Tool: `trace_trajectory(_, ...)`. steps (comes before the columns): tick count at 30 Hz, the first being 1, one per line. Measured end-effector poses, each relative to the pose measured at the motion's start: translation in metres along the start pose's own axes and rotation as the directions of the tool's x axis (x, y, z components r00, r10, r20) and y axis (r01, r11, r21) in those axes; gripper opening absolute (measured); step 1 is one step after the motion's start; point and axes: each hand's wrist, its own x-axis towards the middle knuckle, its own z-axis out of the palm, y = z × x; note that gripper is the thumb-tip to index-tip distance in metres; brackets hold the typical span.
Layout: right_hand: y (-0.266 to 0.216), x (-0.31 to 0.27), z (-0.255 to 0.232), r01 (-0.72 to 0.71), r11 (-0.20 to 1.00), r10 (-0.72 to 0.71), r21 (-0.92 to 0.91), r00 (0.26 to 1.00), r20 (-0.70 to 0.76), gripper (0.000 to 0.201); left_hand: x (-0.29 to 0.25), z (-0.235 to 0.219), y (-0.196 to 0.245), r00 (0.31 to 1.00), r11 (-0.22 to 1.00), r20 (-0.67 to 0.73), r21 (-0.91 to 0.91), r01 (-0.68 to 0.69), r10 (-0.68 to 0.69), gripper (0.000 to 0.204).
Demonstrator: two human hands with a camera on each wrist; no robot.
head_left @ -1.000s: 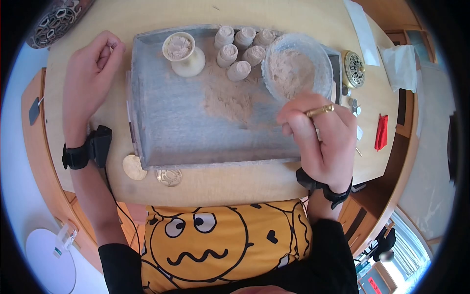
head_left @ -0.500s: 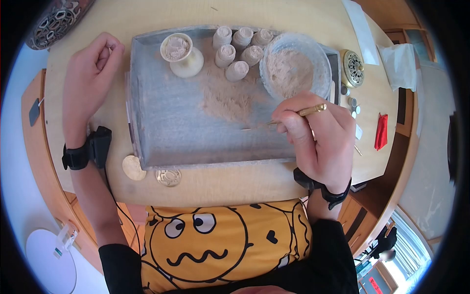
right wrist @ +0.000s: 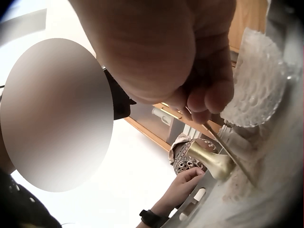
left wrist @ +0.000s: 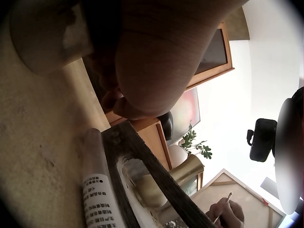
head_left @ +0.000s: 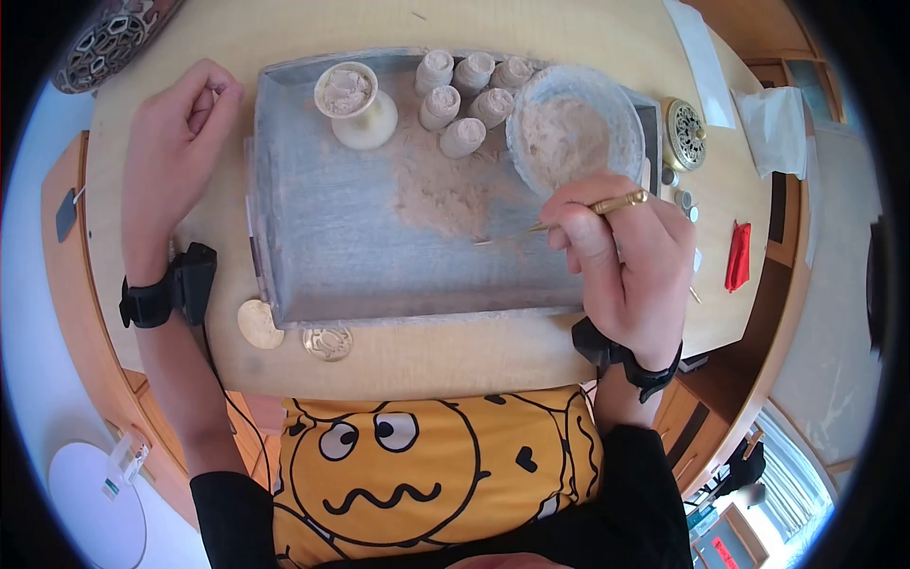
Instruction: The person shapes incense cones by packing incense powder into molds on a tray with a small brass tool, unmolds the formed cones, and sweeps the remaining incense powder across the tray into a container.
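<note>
My right hand (head_left: 630, 256) pinches a slender brass tool (head_left: 621, 201) with a turned handle end. Its thin shaft (right wrist: 232, 154) slants down towards the tray floor, with the tip near spilled beige powder (head_left: 445, 204). A clear bowl (head_left: 621, 104) of the same powder stands just beyond this hand. My left hand (head_left: 185, 142) rests on the table left of the tray, fingers loosely curled and holding nothing. Inside the grey tray (head_left: 351, 275), several small powder-coated bottles (head_left: 463, 138) stand at the back. A pale flared vase (head_left: 368, 123), heaped with powder, is to their left.
Two round brass discs (head_left: 327, 343) lie at the tray's front left. A pierced brass lid (head_left: 685, 133), small jars (head_left: 683, 198) and a red pouch (head_left: 738, 256) are on the right. At the back left stands a dark openwork vessel (head_left: 104, 47).
The brass tool's thin end, hidden a second ago, now shows over the tray floor, pointing left. Since half a second ago its tip has shifted slightly. My left hand stays put.
</note>
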Motion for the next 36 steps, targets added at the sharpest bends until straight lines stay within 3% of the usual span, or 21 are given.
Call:
trace_trajectory(4,-0.001,-0.002,-0.007,-0.011,0.994,0.012,0.109,1.000,-0.009,0.010,0.000,0.000,0.001,1.000,1.000,0.002,0.019,-0.007,0.007,0.016)
trace_trajectory(6,0.001,-0.001,-0.012,0.057,0.985,-0.075,0.162,0.991,0.108,0.010,0.000,0.000,0.001,1.000,1.000,-0.009,0.015,-0.005,0.005,0.016)
trace_trajectory(10,0.000,-0.001,-0.005,0.058,0.995,-0.073,0.079,0.976,0.207,0.011,0.000,0.001,0.002,1.000,1.000,0.002,0.005,0.011,-0.011,0.016)
trace_trajectory(12,-0.001,0.001,0.000,0.049,0.997,-0.053,0.059,0.996,0.069,0.011,0.000,0.001,0.001,1.000,1.000,-0.002,0.001,0.014,-0.014,0.016)
trace_trajectory(13,-0.001,0.002,0.001,0.050,0.997,-0.054,0.059,0.996,0.066,0.011,0.000,0.000,0.000,1.000,1.000,-0.001,-0.002,0.016,-0.016,0.016)
trace_trajectory(15,-0.001,0.000,0.002,-0.042,0.998,0.043,0.050,0.998,-0.034,0.012,0.000,0.001,0.001,1.000,1.000,-0.002,-0.002,0.007,-0.007,0.016)
trace_trajectory(19,0.001,0.000,-0.002,0.000,0.995,0.006,0.099,0.998,-0.063,0.011,0.000,0.000,0.000,1.000,1.000,-0.001,0.004,0.003,-0.003,0.016)
trace_trajectory(21,0.001,-0.001,-0.008,0.044,0.993,-0.051,0.105,0.997,0.057,0.010,0.000,0.000,0.002,1.000,1.000,0.000,0.009,0.013,-0.013,0.016)
trace_trajectory(25,-0.001,0.000,0.002,0.050,0.993,-0.063,0.103,0.989,0.133,0.009,0.000,0.001,0.001,1.000,1.000,0.000,0.001,-0.005,0.005,0.016)
trace_trajectory(27,0.000,0.002,0.004,0.061,0.998,-0.061,0.006,0.998,-0.025,0.016,0.001,0.000,0.002,1.000,1.000,-0.002,0.014,0.000,0.000,0.017)
trace_trajectory(31,0.002,0.000,0.000,0.051,0.995,-0.047,0.091,0.998,-0.045,0.016,0.001,0.000,0.002,1.000,1.000,0.001,0.018,-0.003,0.003,0.017)
trace_trajectory(33,0.003,0.000,-0.009,0.078,0.987,-0.094,0.140,0.989,0.115,0.016,0.001,0.001,0.001,1.000,1.000,-0.011,0.012,-0.009,0.009,0.017)
trace_trajectory(34,0.004,-0.001,-0.011,0.079,0.987,-0.095,0.141,0.989,0.114,0.016,0.001,0.001,0.001,1.000,1.000,-0.016,0.006,-0.016,0.016,0.017)
trace_trajectory(36,0.006,-0.003,-0.013,0.025,0.993,-0.054,0.115,0.965,0.256,0.016,0.001,0.001,0.000,1.000,1.000,-0.013,0.009,-0.009,0.009,0.017)
